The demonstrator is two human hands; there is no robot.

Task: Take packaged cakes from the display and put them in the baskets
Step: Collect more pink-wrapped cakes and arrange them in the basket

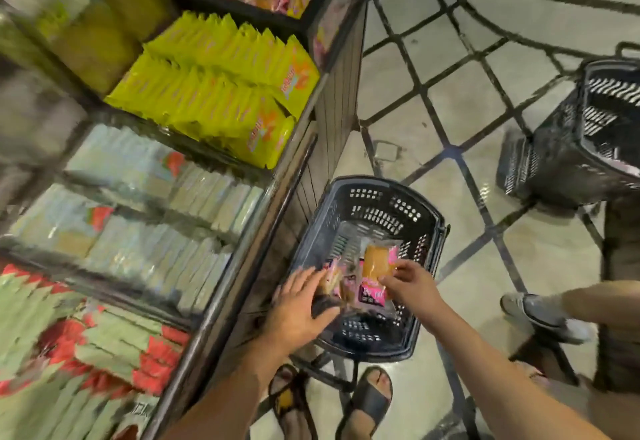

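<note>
The near basket (367, 194) and the far basket (568, 149) are moulded in dark, perforated plastic with a dull sheen. The cake packet (375, 275) is wrapped in glossy clear and pink film. The yellow packets (221, 93) are sealed in shiny film. The floor (554, 259) is polished smooth.

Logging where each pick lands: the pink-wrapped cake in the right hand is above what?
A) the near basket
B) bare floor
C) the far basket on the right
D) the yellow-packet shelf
A: the right hand pinches the pink-wrapped cake over the near basket, inside its rim.
</note>
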